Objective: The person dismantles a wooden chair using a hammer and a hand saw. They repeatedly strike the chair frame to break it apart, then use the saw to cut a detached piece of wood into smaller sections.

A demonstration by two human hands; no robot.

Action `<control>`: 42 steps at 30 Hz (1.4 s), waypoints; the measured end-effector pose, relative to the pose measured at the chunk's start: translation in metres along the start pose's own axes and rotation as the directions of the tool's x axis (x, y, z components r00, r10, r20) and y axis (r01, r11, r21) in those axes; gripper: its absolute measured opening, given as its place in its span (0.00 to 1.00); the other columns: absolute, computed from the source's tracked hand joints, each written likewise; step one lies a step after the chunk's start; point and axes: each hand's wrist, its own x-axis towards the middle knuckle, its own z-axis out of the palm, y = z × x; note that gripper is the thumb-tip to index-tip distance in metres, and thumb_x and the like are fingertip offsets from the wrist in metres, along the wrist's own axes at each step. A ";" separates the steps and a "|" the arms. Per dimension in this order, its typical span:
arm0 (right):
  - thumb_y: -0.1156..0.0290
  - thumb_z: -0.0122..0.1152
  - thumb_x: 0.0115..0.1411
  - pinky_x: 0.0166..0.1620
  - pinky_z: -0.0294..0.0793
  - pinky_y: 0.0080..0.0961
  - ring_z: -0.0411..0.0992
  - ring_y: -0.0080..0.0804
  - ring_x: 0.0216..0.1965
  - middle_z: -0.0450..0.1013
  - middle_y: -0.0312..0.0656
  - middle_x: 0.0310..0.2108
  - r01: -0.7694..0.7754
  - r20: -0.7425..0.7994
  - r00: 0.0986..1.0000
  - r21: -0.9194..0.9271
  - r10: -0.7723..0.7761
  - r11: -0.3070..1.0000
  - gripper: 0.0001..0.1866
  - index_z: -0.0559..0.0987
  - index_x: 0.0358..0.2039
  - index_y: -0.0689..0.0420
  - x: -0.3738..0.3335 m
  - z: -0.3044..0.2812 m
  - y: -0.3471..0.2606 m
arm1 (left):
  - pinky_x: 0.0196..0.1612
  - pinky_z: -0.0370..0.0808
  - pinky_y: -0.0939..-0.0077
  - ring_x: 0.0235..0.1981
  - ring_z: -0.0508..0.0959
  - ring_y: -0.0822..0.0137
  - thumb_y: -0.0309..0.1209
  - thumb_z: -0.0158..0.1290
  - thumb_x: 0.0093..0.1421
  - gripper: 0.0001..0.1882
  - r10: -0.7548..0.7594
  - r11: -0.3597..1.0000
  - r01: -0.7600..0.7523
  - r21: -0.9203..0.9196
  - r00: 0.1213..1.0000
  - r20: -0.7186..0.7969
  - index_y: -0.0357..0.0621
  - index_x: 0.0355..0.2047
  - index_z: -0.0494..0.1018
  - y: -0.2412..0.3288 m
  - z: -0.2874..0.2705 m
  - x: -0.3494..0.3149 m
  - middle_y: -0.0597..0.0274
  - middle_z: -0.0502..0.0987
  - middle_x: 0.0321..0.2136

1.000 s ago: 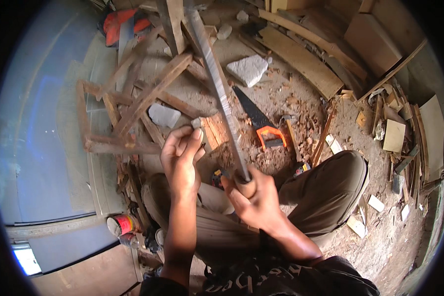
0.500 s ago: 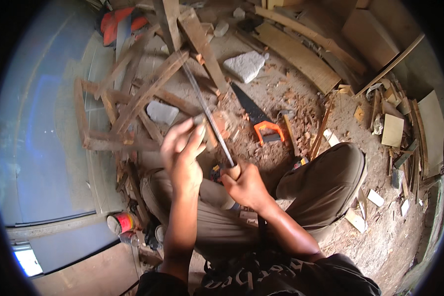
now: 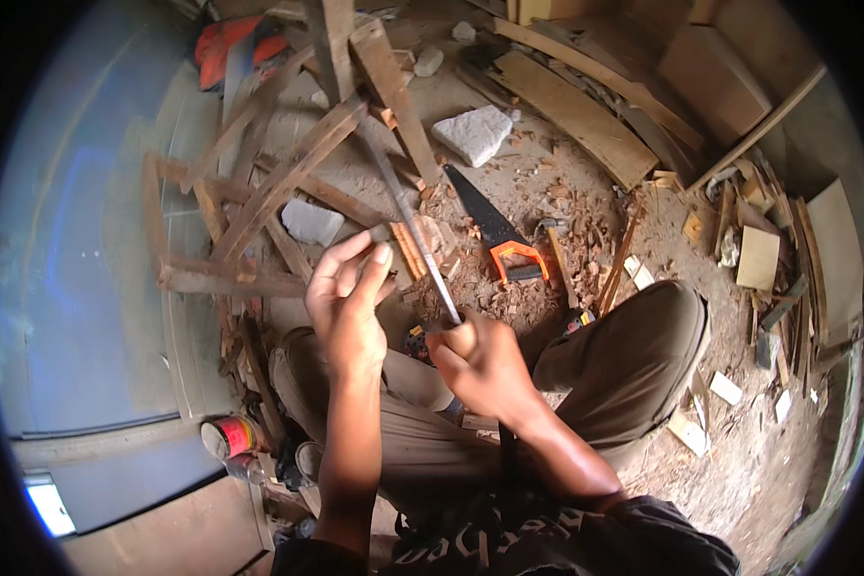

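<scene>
My right hand is closed around the wooden handle of a long flat metal blade, which slants up and to the left over the ground. My left hand is just left of the blade. Its thumb and fingertips pinch a small wooden piece that rests against the blade's lower part, while its other fingers are stretched out. Both hands are above my knees as I sit on the ground. The underside of the wooden piece is hidden.
A handsaw with an orange handle and a hammer lie among wood chips ahead. Beyond them are two pale stones, a rough frame of wooden slats and planks. A red can stands at my left.
The blade, raised close to the camera a second ago, has tipped down and away toward the wooden piece. My left fingers have spread out more. My right hand has barely shifted.
</scene>
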 end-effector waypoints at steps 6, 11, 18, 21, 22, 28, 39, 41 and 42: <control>0.72 0.61 0.56 0.27 0.71 0.30 0.70 0.27 0.21 0.71 0.42 0.19 0.053 -0.015 0.998 -0.068 -0.054 0.996 0.08 0.74 0.28 0.64 0.004 -0.003 0.027 | 0.37 0.75 0.82 0.38 0.79 0.76 0.26 0.66 0.57 0.16 -0.027 0.999 0.028 -0.019 0.997 0.070 0.40 0.44 0.75 0.000 0.014 -0.008 0.63 0.81 0.40; 0.74 0.61 0.59 0.24 0.64 0.22 0.63 0.16 0.21 0.68 0.30 0.18 0.015 -0.009 1.000 0.060 -0.014 0.998 0.07 0.74 0.26 0.60 -0.007 -0.003 0.001 | 0.37 0.75 0.84 0.37 0.78 0.78 0.24 0.64 0.58 0.14 -0.061 0.996 0.065 -0.062 0.996 0.070 0.38 0.44 0.75 -0.001 0.004 -0.005 0.63 0.81 0.40; 0.74 0.59 0.56 0.25 0.67 0.25 0.65 0.19 0.21 0.69 0.36 0.18 0.009 0.003 1.000 -0.091 -0.009 0.996 0.06 0.74 0.27 0.65 0.005 -0.006 0.033 | 0.36 0.76 0.83 0.36 0.79 0.76 0.23 0.64 0.57 0.16 -0.067 0.993 0.075 -0.089 0.994 0.091 0.38 0.45 0.75 -0.006 0.004 -0.008 0.64 0.81 0.37; 0.73 0.61 0.58 0.24 0.66 0.24 0.64 0.18 0.21 0.69 0.34 0.18 0.100 -0.049 0.994 0.035 -0.098 0.994 0.07 0.74 0.27 0.63 -0.006 0.001 0.007 | 0.35 0.74 0.84 0.35 0.79 0.78 0.26 0.65 0.58 0.15 -0.077 0.995 0.078 -0.070 0.997 0.014 0.40 0.45 0.76 -0.003 0.000 0.001 0.66 0.81 0.36; 0.73 0.61 0.58 0.24 0.66 0.24 0.64 0.18 0.21 0.69 0.33 0.18 0.165 -0.079 0.984 0.081 -0.159 0.983 0.08 0.74 0.26 0.63 -0.011 -0.006 -0.013 | 0.36 0.74 0.84 0.35 0.79 0.78 0.26 0.65 0.58 0.15 -0.068 0.997 0.067 -0.044 0.998 -0.012 0.40 0.45 0.76 0.002 0.004 0.000 0.66 0.81 0.36; 0.73 0.60 0.56 0.24 0.67 0.28 0.65 0.20 0.20 0.66 0.36 0.14 -0.013 0.014 1.000 -0.151 0.015 0.988 0.09 0.73 0.26 0.65 0.013 0.002 0.036 | 0.35 0.74 0.85 0.36 0.79 0.77 0.27 0.66 0.57 0.16 -0.028 0.999 0.027 -0.047 0.999 -0.030 0.38 0.45 0.76 -0.006 0.003 -0.004 0.64 0.82 0.38; 0.69 0.61 0.56 0.29 0.74 0.40 0.77 0.48 0.22 0.72 0.59 0.20 -0.022 0.056 0.998 -0.109 0.028 0.994 0.12 0.74 0.31 0.68 0.010 0.002 0.030 | 0.34 0.74 0.84 0.37 0.80 0.76 0.25 0.66 0.55 0.20 -0.028 0.999 0.028 -0.042 1.000 -0.007 0.36 0.48 0.75 -0.008 -0.007 0.000 0.63 0.82 0.40; 0.71 0.62 0.55 0.28 0.74 0.38 0.77 0.46 0.21 0.73 0.56 0.19 0.084 0.024 0.996 -0.038 -0.084 0.996 0.11 0.75 0.32 0.67 0.003 0.007 0.016 | 0.34 0.74 0.85 0.39 0.81 0.75 0.25 0.66 0.56 0.21 -0.047 0.994 0.040 -0.098 0.997 -0.068 0.36 0.49 0.75 -0.011 -0.013 0.006 0.61 0.82 0.41; 0.72 0.62 0.55 0.28 0.74 0.37 0.77 0.43 0.21 0.73 0.55 0.19 0.104 -0.002 0.995 0.027 -0.104 0.994 0.10 0.75 0.31 0.67 -0.009 0.006 0.007 | 0.35 0.74 0.86 0.39 0.81 0.76 0.26 0.65 0.56 0.21 -0.077 0.995 0.073 -0.073 0.996 -0.046 0.37 0.49 0.75 -0.010 -0.016 0.000 0.62 0.82 0.40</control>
